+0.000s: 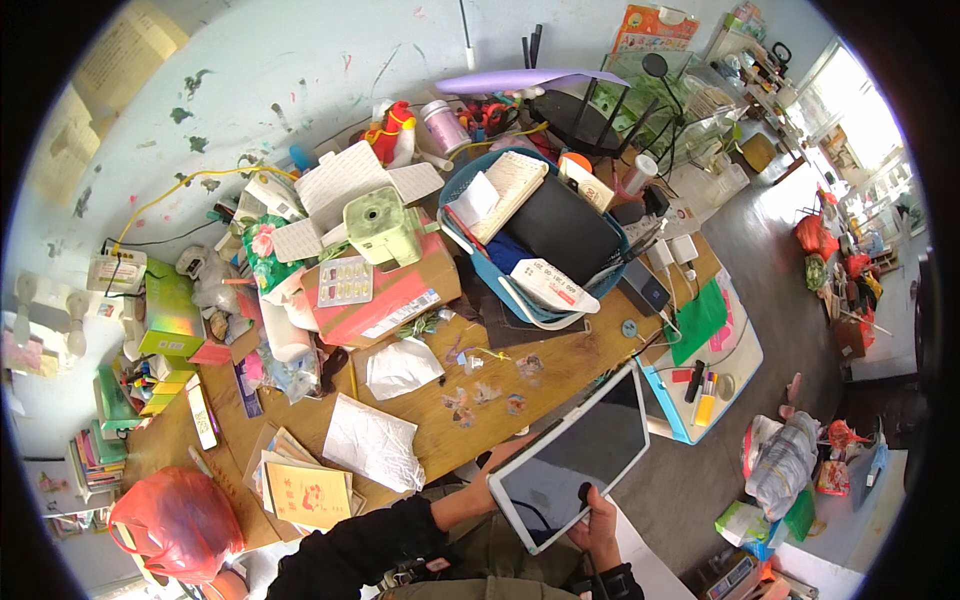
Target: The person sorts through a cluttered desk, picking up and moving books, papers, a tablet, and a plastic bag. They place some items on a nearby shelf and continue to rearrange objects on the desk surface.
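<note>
A white-framed tablet [577, 450] is held at a slant in front of my body, just off the table's front edge. Its screen is dark and carries reflections. My left hand [499, 459] grips the left side, with most of its fingers hidden behind the tablet. At the lower right edge, my right hand [595, 523] has its thumb on the front of the frame; a dark round spot shows by the thumb tip. The wooden table [442, 379] lies beyond, with a crumpled white paper packet [375, 442] and a stack of booklets [309, 491] to the left.
A blue basket [495, 281] of papers and a black case stands at the table's back. Left of it, a green pencil sharpener [382, 229] sits on a cardboard box [405, 289]. A red plastic bag [180, 525] stands at left. Right of the tablet is a small white-topped table [720, 382].
</note>
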{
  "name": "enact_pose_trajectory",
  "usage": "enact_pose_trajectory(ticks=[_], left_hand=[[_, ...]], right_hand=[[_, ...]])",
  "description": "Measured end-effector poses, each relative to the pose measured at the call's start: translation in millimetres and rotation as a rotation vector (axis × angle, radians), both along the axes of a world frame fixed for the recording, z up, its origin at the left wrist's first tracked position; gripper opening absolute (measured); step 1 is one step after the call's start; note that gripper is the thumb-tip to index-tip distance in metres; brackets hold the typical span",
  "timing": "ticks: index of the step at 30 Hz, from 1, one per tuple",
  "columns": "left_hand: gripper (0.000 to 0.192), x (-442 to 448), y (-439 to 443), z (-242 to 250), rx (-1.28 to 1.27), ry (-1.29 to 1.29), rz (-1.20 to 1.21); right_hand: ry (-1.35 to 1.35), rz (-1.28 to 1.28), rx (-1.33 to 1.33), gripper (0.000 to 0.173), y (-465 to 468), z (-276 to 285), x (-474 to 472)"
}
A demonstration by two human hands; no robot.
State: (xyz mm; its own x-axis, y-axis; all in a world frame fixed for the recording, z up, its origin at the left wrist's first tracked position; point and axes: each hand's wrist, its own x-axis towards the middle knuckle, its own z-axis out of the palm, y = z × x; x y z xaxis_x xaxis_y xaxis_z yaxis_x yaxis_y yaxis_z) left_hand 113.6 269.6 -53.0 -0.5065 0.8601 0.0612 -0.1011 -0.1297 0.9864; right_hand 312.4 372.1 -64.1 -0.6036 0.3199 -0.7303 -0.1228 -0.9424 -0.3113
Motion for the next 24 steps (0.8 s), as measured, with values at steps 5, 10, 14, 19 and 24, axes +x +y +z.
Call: enact_pose_trajectory(ticks=[5,10,14,19,24], left_hand=[[0.012,12.5,10.9,5.1,-0.332,-0.142,-0.034],[0.013,13.8,6.0,10.8,-0.218,0.582,0.022],[0.018,-3.0,10.2,2.2,-0.198,0.313,-0.180],[0.035,4.5,34.6,-14.4,-0.163,-0.776,-0.045],[0.042,2.2,28.5,-12.4,-0.199,-0.482,0.026]], right_hand=[[0.288,0.043,-0.051,0.033,3.2,10.5,1.5],[0.324,0.091,0.037,0.035,4.0,12.1,1.0],[0.227,0.059,0.016,0.036,0.4,13.3,3.1],[0.319,0.096,-0.046,0.058,0.8,5.5,3.6],[0.239,0.129,-0.009,0.059,-2.5,2.7,-0.1]])
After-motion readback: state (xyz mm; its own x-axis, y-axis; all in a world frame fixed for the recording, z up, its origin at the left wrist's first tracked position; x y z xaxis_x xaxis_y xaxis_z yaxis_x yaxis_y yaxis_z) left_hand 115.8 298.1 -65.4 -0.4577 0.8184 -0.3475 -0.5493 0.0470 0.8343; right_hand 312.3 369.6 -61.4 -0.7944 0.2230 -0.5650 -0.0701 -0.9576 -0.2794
